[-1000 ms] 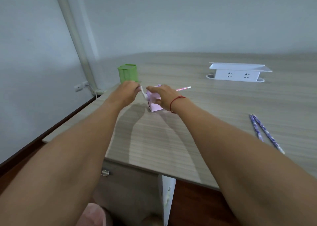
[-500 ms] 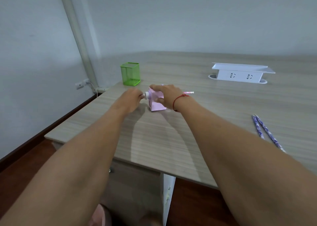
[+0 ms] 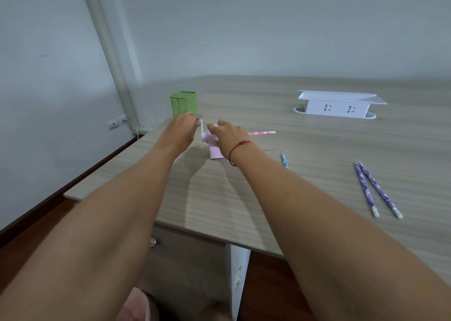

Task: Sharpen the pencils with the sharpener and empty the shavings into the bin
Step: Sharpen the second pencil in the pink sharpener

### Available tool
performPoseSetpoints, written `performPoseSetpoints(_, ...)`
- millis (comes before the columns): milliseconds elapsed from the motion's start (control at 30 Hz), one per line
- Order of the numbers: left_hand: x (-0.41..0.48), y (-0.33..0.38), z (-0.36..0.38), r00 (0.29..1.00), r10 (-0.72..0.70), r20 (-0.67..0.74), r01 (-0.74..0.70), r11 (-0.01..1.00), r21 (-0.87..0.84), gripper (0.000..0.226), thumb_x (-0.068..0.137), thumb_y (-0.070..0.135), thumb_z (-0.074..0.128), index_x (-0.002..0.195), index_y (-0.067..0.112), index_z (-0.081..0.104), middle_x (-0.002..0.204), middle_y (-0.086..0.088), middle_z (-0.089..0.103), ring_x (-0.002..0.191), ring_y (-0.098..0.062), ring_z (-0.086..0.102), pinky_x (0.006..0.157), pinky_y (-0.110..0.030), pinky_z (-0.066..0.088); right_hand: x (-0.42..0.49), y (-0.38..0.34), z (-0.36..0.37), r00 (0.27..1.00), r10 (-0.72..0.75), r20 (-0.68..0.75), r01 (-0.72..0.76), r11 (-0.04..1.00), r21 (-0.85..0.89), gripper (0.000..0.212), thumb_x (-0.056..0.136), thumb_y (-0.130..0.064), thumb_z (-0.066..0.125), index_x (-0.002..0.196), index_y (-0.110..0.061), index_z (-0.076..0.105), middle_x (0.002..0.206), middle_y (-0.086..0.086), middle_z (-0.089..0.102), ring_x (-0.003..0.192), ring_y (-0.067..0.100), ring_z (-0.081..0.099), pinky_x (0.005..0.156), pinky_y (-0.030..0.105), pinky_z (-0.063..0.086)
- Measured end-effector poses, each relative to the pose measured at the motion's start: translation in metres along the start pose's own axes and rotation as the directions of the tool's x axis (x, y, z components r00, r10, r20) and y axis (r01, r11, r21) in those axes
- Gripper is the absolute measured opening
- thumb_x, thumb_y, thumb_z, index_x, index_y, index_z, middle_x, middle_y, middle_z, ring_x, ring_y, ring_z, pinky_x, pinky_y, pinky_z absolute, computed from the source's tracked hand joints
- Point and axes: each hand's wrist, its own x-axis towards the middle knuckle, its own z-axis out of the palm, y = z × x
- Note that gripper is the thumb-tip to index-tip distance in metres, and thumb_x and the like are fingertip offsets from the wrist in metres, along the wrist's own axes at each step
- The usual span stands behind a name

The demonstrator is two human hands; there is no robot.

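Sharpener: the pink box-shaped sharpener [image 3: 215, 150] stands on the pale wood-grain table [image 3: 317, 145] near its front left corner, half covered by the right hand.
Crank: a white crank handle [image 3: 202, 132] points up at the sharpener's left end.
Pencil being sharpened: a pink patterned pencil [image 3: 262, 133] reaches out level to the right from behind the right hand.
Left hand: the left hand [image 3: 183, 131] has curled fingers pinching the top of the crank handle.
Right hand: the right hand [image 3: 229, 137] curls over the sharpener's top and holds it; a red string bracelet [image 3: 238, 150] circles the wrist.
Bin: a green mesh square bin [image 3: 183, 102] stands upright just behind the left hand.
Other pencils: a short blue pencil [image 3: 284, 159] lies beside the right forearm; two purple patterned pencils [image 3: 372, 189] lie together farther right.
Back right: a white socket box [image 3: 338, 106] sits well apart.
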Motion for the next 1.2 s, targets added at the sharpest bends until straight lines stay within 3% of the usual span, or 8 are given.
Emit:
performPoseSetpoints(200, -0.002, 0.000, -0.001, 0.991, 0.083, -0.102, -0.080, 0.996, 0.033, 0.028, 0.100, 0.015, 0.039, 0.084, 0.000, 0.057, 0.087, -0.020, 0.056, 0.079, -0.035, 0.051, 0.068, -0.044, 0.039, 0.007, 0.000, 0.000, 1.000, 0.012, 0.024, -0.012, 1.000, -0.017, 0.047, 0.090, -0.004, 0.045, 0.134, -0.019, 0.045, 0.130, 0.011, 0.049, 0.117, 0.039, 0.055, 0.095, 0.050, 0.048)
performPoseSetpoints(367, -0.023, -0.001, -0.005, 0.952, 0.288, -0.107, -0.258, 0.939, 0.228, 0.017, 0.092, 0.002, 0.049, 0.077, -0.002, 0.056, 0.073, -0.022, 0.055, 0.066, -0.037, 0.054, 0.058, -0.045, 0.046, 0.014, -0.001, -0.001, 0.999, 0.017, 0.033, -0.016, 0.999, -0.042, 0.038, 0.095, -0.016, 0.044, 0.133, -0.021, 0.048, 0.132, 0.012, 0.049, 0.124, 0.036, 0.052, 0.099, 0.047, 0.046)
performPoseSetpoints(467, -0.044, -0.001, -0.001, 0.960, 0.267, -0.080, -0.249, 0.952, 0.180, 0.011, 0.087, 0.000, 0.053, 0.077, -0.002, 0.057, 0.074, -0.022, 0.056, 0.068, -0.038, 0.056, 0.058, -0.045, 0.048, 0.016, -0.002, -0.001, 0.999, 0.034, 0.039, -0.033, 0.999, -0.031, 0.039, 0.096, -0.021, 0.046, 0.134, -0.022, 0.048, 0.135, 0.012, 0.049, 0.127, 0.036, 0.050, 0.102, 0.048, 0.044)
performPoseSetpoints(633, -0.065, 0.001, 0.022, 0.980, 0.193, 0.044, -0.197, 0.969, 0.152, 0.024, 0.097, 0.008, 0.043, 0.095, -0.005, 0.063, 0.092, -0.024, 0.061, 0.090, -0.038, 0.058, 0.081, -0.045, 0.043, 0.016, 0.001, 0.002, 1.000, -0.012, -0.003, 0.012, 0.998, -0.059, 0.038, 0.097, -0.016, 0.047, 0.134, -0.021, 0.049, 0.132, 0.010, 0.052, 0.124, 0.035, 0.053, 0.095, 0.041, 0.047)
performPoseSetpoints(733, -0.055, -0.005, 0.028, 0.980, 0.156, 0.124, -0.174, 0.974, 0.145, 0.029, 0.099, 0.013, 0.040, 0.100, -0.004, 0.063, 0.099, -0.022, 0.062, 0.096, -0.036, 0.057, 0.086, -0.041, 0.040, 0.015, 0.007, 0.001, 0.998, -0.050, -0.028, 0.047, 0.995, -0.084, 0.040, 0.095, -0.015, 0.049, 0.135, -0.021, 0.048, 0.132, 0.009, 0.052, 0.122, 0.031, 0.054, 0.093, 0.035, 0.045)
performPoseSetpoints(1000, -0.019, -0.017, 0.037, 0.964, 0.009, 0.266, -0.064, 0.978, 0.197, 0.025, 0.092, 0.014, 0.044, 0.101, -0.002, 0.061, 0.106, -0.020, 0.060, 0.097, -0.036, 0.057, 0.079, -0.041, 0.046, 0.019, 0.006, 0.005, 0.999, -0.043, -0.016, 0.043, 0.999, 0.004, 0.039, 0.095, -0.010, 0.046, 0.132, -0.020, 0.050, 0.131, 0.012, 0.050, 0.122, 0.035, 0.053, 0.095, 0.043, 0.046)
performPoseSetpoints(1133, -0.010, -0.016, 0.029, 0.960, 0.156, 0.234, -0.227, 0.922, 0.313, 0.020, 0.089, 0.008, 0.047, 0.093, 0.000, 0.064, 0.098, -0.018, 0.065, 0.088, -0.036, 0.062, 0.071, -0.041, 0.046, 0.016, 0.006, 0.001, 0.999, -0.037, 0.014, 0.036, 0.999, 0.027, 0.043, 0.093, -0.007, 0.046, 0.134, -0.020, 0.048, 0.132, 0.012, 0.048, 0.123, 0.036, 0.052, 0.096, 0.044, 0.046)
performPoseSetpoints(1200, -0.004, -0.016, 0.025, 0.963, 0.172, 0.208, -0.239, 0.900, 0.364, 0.015, 0.086, 0.001, 0.048, 0.089, -0.001, 0.062, 0.092, -0.020, 0.065, 0.083, -0.038, 0.062, 0.069, -0.043, 0.047, 0.014, 0.005, -0.001, 0.999, -0.043, 0.029, 0.043, 0.999, 0.020, 0.043, 0.093, -0.008, 0.045, 0.135, -0.018, 0.047, 0.131, 0.013, 0.048, 0.122, 0.035, 0.053, 0.095, 0.042, 0.045)
